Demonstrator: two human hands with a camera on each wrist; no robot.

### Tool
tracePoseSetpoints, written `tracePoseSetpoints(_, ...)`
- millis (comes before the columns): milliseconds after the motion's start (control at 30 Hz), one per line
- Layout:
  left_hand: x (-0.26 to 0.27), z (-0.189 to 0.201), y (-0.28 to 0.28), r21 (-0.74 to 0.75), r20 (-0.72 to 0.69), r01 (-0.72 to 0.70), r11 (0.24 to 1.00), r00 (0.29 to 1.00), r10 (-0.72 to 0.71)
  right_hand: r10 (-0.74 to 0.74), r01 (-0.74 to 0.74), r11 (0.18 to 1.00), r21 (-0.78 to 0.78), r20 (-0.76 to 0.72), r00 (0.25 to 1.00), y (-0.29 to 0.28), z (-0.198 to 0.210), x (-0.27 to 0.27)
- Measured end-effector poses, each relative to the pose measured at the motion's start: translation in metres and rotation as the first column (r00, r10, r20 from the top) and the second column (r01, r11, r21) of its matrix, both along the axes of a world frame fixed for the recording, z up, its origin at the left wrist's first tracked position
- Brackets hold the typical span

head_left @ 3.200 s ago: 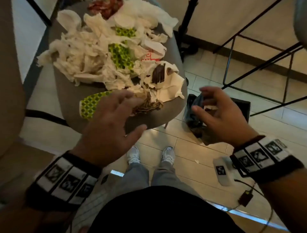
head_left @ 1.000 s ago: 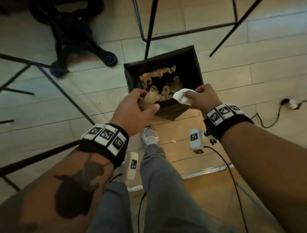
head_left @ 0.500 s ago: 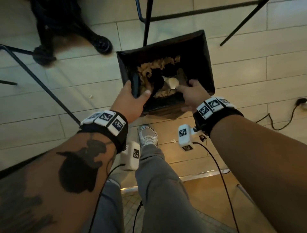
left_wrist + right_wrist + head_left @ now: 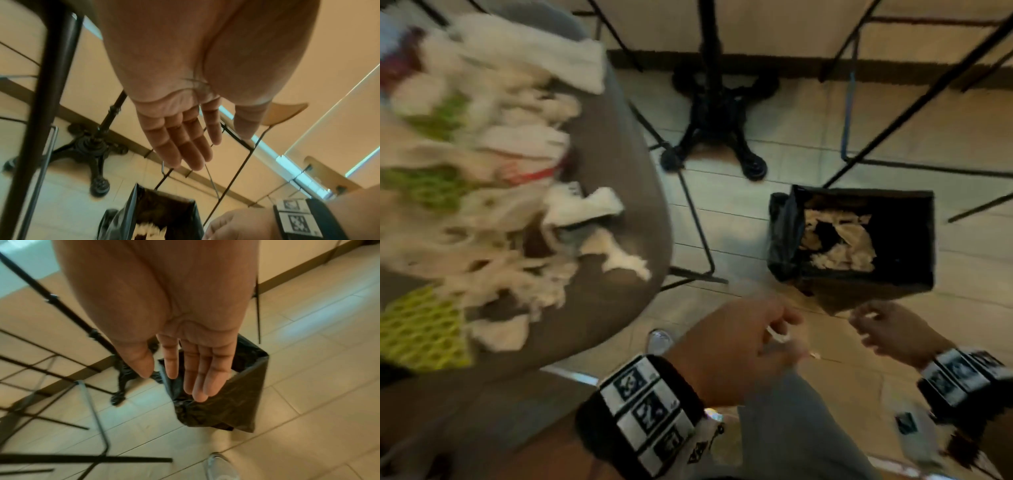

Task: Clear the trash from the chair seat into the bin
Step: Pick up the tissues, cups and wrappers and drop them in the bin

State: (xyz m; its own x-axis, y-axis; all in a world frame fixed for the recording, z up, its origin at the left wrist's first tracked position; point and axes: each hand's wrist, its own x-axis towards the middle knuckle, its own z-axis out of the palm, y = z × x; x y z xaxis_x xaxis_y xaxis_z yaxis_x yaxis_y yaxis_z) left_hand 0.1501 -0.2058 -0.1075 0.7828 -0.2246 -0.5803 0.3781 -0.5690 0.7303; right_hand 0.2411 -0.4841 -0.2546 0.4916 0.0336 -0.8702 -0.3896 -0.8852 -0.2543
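At far left, grey chair seat (image 4: 616,164), heaped with trash (image 4: 493,192): crumpled white paper, green-patterned wrappers, a scrap with red print. Heavy blur; single pieces hard to separate. Pile covering most of seat, bare grey strip along right edge.

Right of seat, on pale tiled floor (image 4: 722,212): thin black chair leg, then black cast table base (image 4: 717,130) farther back near the skirting.

Near centre: left hand (image 4: 736,349), low and clear of seat, marker band on wrist. Fingers straight and loosely together in wrist view (image 4: 180,146), palm bare, nothing held. Small pale smear beside the fingers in head view, too blurred to identify.

Right of centre, on floor: bin (image 4: 914,240), square, lined with black bag, crumpled pale paper lying inside. Well apart from seat.

Near right: right hand (image 4: 890,329), just this side of bin's near edge, not touching so far as visible. Fingers extended and relaxed over the bag in wrist view (image 4: 197,369), nothing gripped.

Bottom edge: grey trouser legs, one shoe (image 4: 659,341) on tiles between seat and hands.
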Motion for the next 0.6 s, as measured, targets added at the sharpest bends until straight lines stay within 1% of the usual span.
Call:
tracePoseSetpoints(100,-0.039,0.045,0.041,-0.051,0.107,-0.118,0.992,0.987,0.123,0.151,-0.160,0.985,0.068,0.116,0.982,0.055,0.055,-0.016)
tracePoseSetpoints(200,-0.080,0.077,0.078,-0.113,0.183,-0.220,0.969,0.954,0.238,0.238,-0.289,0.946,0.146,0.292,0.926,0.111,0.117,-0.030)
tracePoseSetpoints(300,-0.114,0.102,0.114,-0.154,0.236,-0.277,0.948,0.922,0.308,0.236,-0.354,0.909,0.220,0.429,0.872,0.164,0.179,-0.046)
tracePoseSetpoints(367,-0.133,0.115,0.138,-0.136,0.294,-0.323,0.936,0.889,0.350,0.210,-0.381,0.883,0.275,0.494,0.844,0.200,0.214,-0.057)
tracePoseSetpoints(433,-0.150,0.122,0.161,-0.069,0.397,-0.393,0.917,0.832,0.387,0.205,-0.429,0.851,0.302,0.562,0.801,0.233,0.240,-0.065)
tracePoseSetpoints(500,-0.164,0.125,0.184,0.041,0.532,-0.490,0.871,0.748,0.396,0.196,-0.486,0.819,0.306,0.646,0.738,0.262,0.255,-0.067)
tracePoseSetpoints(533,-0.170,0.126,0.194,0.119,0.594,-0.552,0.825,0.706,0.386,0.183,-0.508,0.804,0.309,0.684,0.707,0.273,0.257,-0.066)
tracePoseSetpoints(600,-0.177,0.123,0.215,0.272,0.672,-0.678,0.683,0.642,0.369,0.190,-0.550,0.786,0.282,0.736,0.650,0.296,0.256,-0.061)
